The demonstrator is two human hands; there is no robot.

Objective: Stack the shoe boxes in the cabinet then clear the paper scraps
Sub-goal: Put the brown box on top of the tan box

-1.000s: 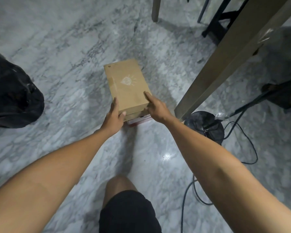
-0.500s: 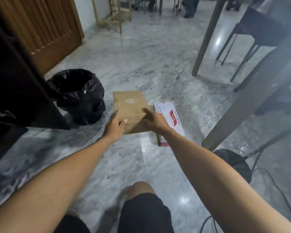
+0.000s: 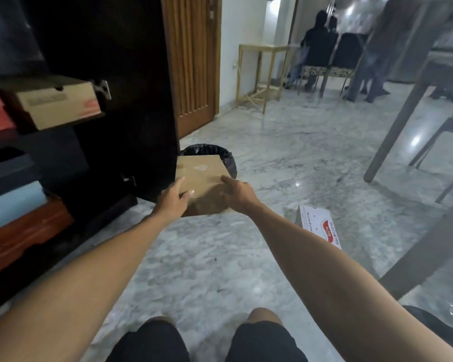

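I hold a plain brown shoe box [image 3: 203,173] in the air with both hands, just right of the dark cabinet [image 3: 102,74]. My left hand [image 3: 173,198] grips its near left corner, thumb on the lid. My right hand [image 3: 237,193] grips the near right corner. A white shoe box with red print [image 3: 318,226] lies on the marble floor to the right. Inside the cabinet sit several stacked boxes: a brown one with a red label [image 3: 60,104] on top, red, dark and light blue ones [image 3: 13,202] below.
A bin lined with a black bag [image 3: 226,155] stands behind the held box. A wooden door [image 3: 191,61] is beside the cabinet. Table legs [image 3: 392,134] and chairs stand to the right. People sit and stand at the far back [image 3: 322,43].
I lifted the brown box off the white box on the floor and carried it up and left toward the cabinet. My view rose and now shows the cabinet shelves.
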